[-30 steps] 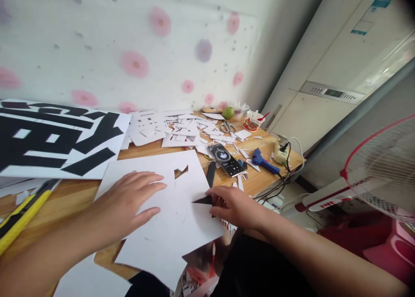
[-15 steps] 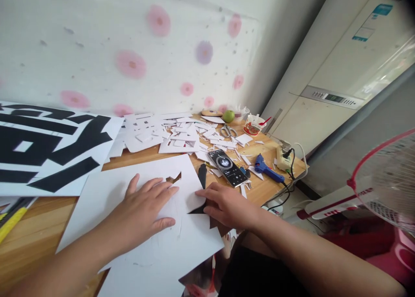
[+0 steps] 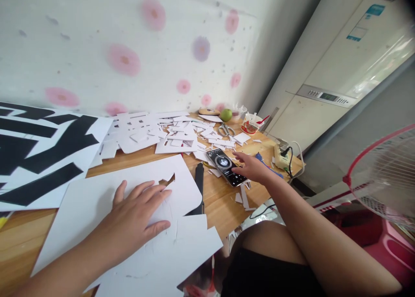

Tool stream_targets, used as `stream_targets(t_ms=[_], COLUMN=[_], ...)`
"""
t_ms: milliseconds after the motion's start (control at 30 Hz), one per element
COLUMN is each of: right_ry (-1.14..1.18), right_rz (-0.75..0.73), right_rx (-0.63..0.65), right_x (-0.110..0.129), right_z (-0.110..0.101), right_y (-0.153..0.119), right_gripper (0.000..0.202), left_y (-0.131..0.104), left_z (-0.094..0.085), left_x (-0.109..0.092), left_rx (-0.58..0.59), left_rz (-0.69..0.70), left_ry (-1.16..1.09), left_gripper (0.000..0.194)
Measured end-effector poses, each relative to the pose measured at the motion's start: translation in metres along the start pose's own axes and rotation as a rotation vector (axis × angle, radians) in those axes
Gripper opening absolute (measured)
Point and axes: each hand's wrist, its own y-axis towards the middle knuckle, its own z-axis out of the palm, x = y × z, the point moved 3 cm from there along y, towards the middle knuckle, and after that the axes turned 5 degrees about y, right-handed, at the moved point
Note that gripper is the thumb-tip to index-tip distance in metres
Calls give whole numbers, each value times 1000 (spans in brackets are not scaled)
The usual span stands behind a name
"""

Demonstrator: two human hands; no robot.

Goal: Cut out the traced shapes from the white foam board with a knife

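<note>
My left hand [image 3: 139, 210] lies flat on a white board [image 3: 106, 184], fingers spread, just below a jagged cut-out hole in it. My right hand [image 3: 254, 167] is at the right edge of a phone [image 3: 223, 165] with a lit music-player screen, its fingers apart and holding nothing. Whether the fingertips touch the phone, I cannot tell. A long black object [image 3: 199, 180] lies partly under the board's right edge; its kind is unclear. Behind my right hand is a blue glue gun [image 3: 274, 170], mostly hidden.
White board scraps [image 3: 181, 135] cover the table's back, with scissors [image 3: 226, 130], a green apple [image 3: 226, 115] and a paper tub [image 3: 251, 124]. A sheet with black shapes [image 3: 52, 158] lies left. A power strip [image 3: 282, 156] and a fan [image 3: 385, 176] are at right.
My right hand has left the board's right edge and moved up and right to the phone, its fingers now apart. My left hand stays flat on the board. The view has shifted slightly.
</note>
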Motion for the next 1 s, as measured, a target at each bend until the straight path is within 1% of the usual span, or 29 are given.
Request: stream_targets(t_ms=[167,333,467,667,833,1000], right_ry=[42,56,35,35,9,-12], right_rz=[-24,-54,-59,-74,-65,-80], right_rx=[-41,-110,-151,-150,-151,-137], right_x=[-11,-16,-21,-26,-26,-26], right_z=[-6,0,0,-4,-5,-1], right_y=[-5,-11,-13,-17,-21,-19], right_gripper=[64,54,52,55,55,55], left_y=[2,1,-1,1,2,0], left_z=[2,4,6,5,4,7], left_x=[-1,0,2,3,2,4], left_rx=[-35,-94,-140,-117,-93,-133], left_rz=[21,44,60,52,32,46], left_ry=[-2,20,36,35,20,16], left_gripper=[50,48,47,46,48,46])
